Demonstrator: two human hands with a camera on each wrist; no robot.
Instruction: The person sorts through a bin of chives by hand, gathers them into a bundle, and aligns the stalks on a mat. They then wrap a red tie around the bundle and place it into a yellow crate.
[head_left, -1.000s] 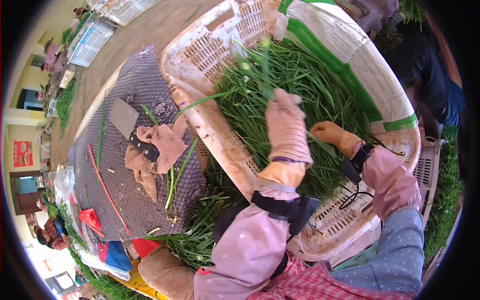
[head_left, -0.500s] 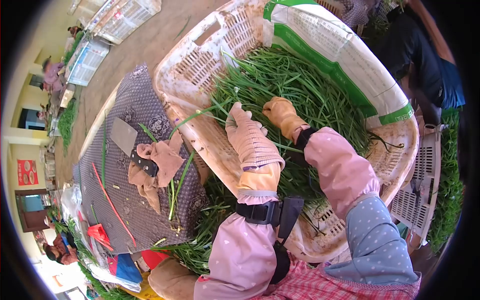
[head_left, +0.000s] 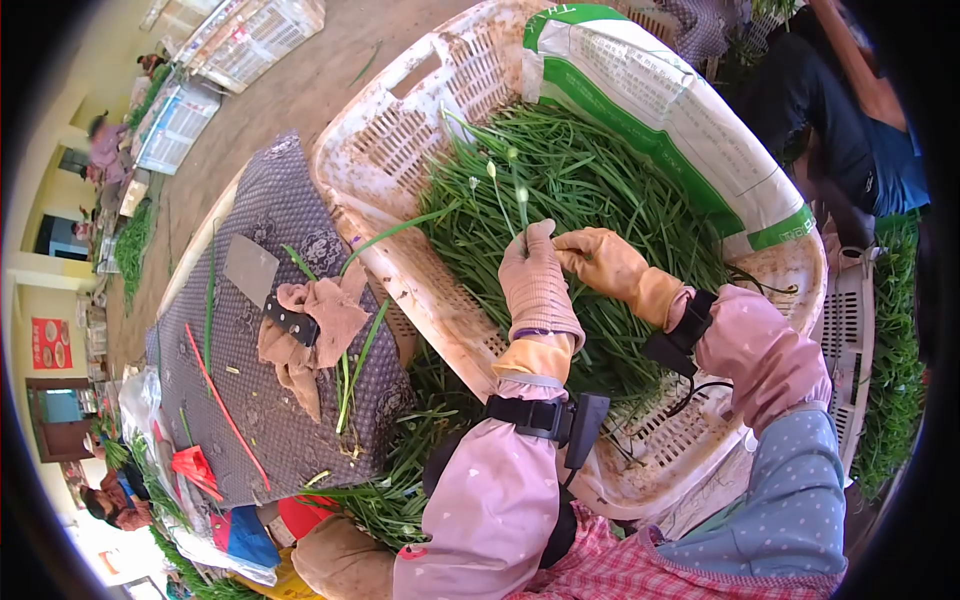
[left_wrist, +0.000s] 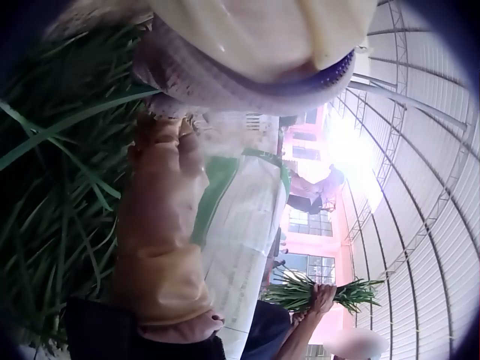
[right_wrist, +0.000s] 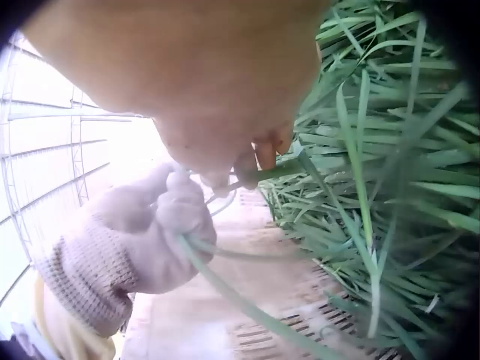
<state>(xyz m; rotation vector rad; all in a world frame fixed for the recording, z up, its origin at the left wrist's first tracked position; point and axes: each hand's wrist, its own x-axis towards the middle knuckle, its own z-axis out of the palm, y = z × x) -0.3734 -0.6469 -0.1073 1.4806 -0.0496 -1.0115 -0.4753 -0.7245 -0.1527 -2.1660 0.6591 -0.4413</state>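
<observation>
- My left hand (head_left: 542,290) grips thin budded stems (head_left: 521,197), which point up and away past my fingertips.
- My right hand (head_left: 615,272), just beside it on the right, pinches a green blade (right_wrist: 277,171).
- Loose greens (head_left: 600,160) lie beneath both.
- The basket (head_left: 400,140) walls them at left, a printed sack (head_left: 640,95) at far right; above, open air.

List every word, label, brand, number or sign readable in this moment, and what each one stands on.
"TH", as best I can tell, at the top of the sack; what follows is unclear.
Small dark print on the sack's white part: too small to read.
Lettering on its green band: too blurred.
Red wall sign: characters too small to read surely.
</observation>
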